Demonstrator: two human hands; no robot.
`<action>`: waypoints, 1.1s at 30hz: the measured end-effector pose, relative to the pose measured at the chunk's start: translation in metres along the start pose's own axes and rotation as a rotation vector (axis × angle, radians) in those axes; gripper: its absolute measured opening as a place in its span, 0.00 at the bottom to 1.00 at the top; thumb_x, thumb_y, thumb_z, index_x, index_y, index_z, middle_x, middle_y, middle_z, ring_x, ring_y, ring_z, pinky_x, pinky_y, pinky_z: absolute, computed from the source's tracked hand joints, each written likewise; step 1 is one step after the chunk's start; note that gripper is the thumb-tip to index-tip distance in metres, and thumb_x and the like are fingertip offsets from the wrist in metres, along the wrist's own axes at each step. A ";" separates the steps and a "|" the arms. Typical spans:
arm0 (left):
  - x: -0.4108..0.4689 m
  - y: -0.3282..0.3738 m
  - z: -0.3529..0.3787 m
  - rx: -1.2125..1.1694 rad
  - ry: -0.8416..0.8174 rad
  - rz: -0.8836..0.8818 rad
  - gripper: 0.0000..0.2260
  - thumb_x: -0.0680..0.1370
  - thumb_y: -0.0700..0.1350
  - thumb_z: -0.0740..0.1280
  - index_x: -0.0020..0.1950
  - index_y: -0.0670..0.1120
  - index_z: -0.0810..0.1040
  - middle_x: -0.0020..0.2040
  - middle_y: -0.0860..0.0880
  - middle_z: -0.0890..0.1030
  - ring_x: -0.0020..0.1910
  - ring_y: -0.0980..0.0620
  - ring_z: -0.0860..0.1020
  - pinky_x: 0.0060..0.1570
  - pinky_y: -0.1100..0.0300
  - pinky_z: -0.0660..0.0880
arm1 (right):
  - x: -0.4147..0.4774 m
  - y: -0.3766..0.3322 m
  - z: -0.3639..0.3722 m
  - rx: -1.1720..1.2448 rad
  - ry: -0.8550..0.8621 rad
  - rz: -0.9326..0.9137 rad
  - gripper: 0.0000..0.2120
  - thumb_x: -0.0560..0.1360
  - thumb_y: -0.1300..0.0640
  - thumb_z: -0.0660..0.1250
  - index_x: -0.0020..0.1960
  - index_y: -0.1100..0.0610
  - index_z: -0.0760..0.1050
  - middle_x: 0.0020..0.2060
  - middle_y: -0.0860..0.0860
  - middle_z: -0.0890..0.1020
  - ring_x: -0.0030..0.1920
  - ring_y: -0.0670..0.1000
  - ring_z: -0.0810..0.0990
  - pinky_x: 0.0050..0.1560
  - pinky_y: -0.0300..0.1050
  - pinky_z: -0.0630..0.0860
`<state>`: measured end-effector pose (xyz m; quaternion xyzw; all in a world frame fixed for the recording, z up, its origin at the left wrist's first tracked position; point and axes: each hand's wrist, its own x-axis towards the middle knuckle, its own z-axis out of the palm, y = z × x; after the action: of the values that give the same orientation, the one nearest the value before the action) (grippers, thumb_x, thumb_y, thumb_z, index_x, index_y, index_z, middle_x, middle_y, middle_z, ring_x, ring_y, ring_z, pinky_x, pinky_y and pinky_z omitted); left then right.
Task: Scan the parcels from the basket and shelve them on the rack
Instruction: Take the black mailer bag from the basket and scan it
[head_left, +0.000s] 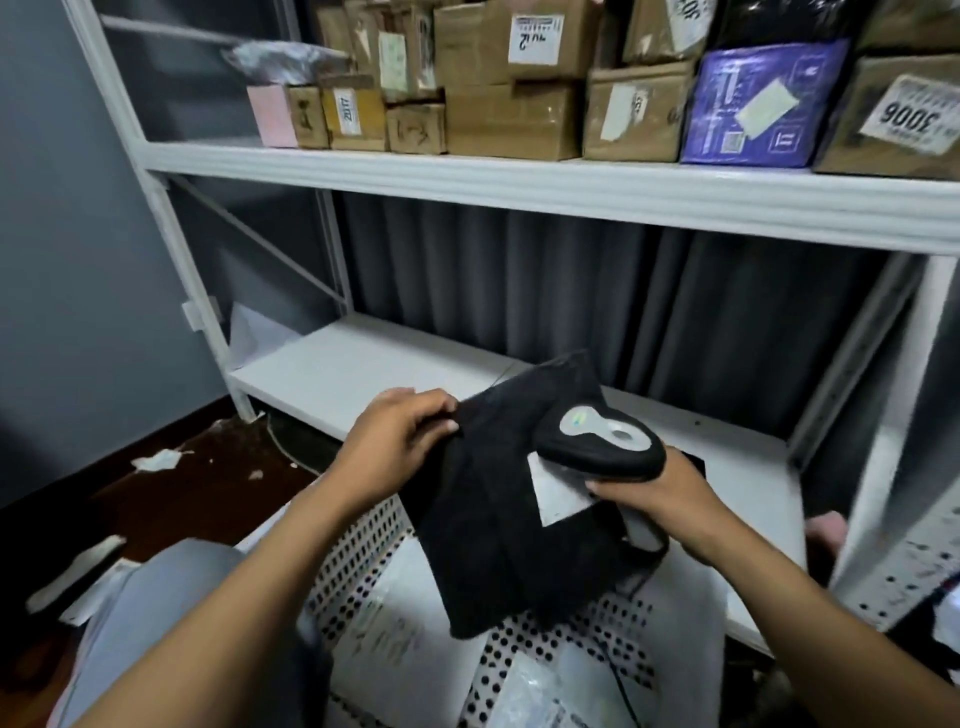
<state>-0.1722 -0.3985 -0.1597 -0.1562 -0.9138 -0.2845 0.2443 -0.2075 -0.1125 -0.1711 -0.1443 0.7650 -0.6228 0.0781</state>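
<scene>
Black parcel pinched by left grip, right grip holding scanner; carton label seemingly reads 3006.

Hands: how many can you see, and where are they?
2. The left hand pinches the top-left edge of the black parcel above the basket; the right hand grips the scanner beside the white label. No others show.

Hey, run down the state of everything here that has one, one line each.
white perforated basket: holds more parcels.
black soft parcel: lifted over the basket, white label up, pinched by left grip.
black-and-grey handheld scanner: held in right grip, head over the label.
white metal rack: upper shelf packed with cardboard boxes.
</scene>
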 end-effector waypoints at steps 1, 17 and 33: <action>0.000 0.000 0.006 0.060 0.081 -0.006 0.06 0.75 0.48 0.65 0.51 0.56 0.72 0.42 0.54 0.82 0.45 0.54 0.78 0.62 0.52 0.69 | -0.001 0.001 0.001 0.045 0.054 0.007 0.24 0.65 0.70 0.77 0.57 0.54 0.78 0.44 0.43 0.85 0.44 0.42 0.83 0.45 0.34 0.80; -0.026 -0.022 0.072 -0.538 0.002 -0.758 0.30 0.73 0.42 0.74 0.73 0.49 0.68 0.65 0.48 0.75 0.63 0.52 0.74 0.55 0.62 0.72 | 0.027 0.018 0.011 0.669 0.277 0.206 0.05 0.72 0.65 0.70 0.47 0.66 0.81 0.38 0.58 0.86 0.38 0.53 0.85 0.37 0.44 0.81; -0.034 -0.027 0.067 -0.733 0.122 -0.774 0.24 0.73 0.35 0.72 0.67 0.51 0.73 0.57 0.48 0.82 0.56 0.50 0.81 0.57 0.52 0.77 | 0.024 0.033 0.012 0.500 0.282 0.314 0.05 0.74 0.62 0.71 0.49 0.62 0.80 0.38 0.55 0.86 0.37 0.52 0.86 0.37 0.45 0.81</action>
<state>-0.1795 -0.3844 -0.2381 0.1337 -0.7294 -0.6628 0.1037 -0.2310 -0.1249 -0.2048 0.0868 0.6047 -0.7854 0.0994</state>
